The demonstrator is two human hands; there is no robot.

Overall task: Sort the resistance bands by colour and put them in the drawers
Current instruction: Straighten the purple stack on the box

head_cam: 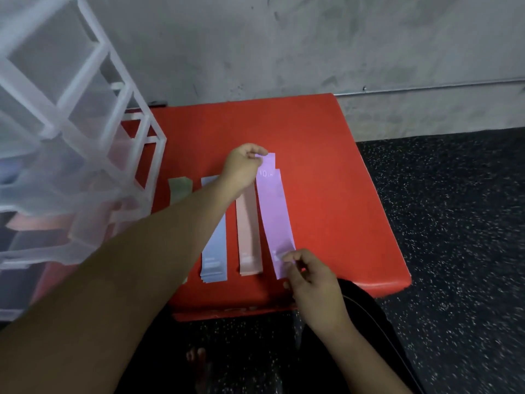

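While left hand [242, 166], right hand [310, 275] pinch — purple band [274, 211] lies flat.

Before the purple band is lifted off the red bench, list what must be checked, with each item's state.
1. The left hand pinches the far end of the flat purple resistance band: ok.
2. The right hand pinches its near end: ok.
3. Purple layers flush at the far end: not ok, one sticks out.
4. The pink band, blue stack and pale green band lie in separate rows on the red padded bench: ok.
5. A free drawer is open in the translucent plastic drawer unit: cannot tell, blurred.
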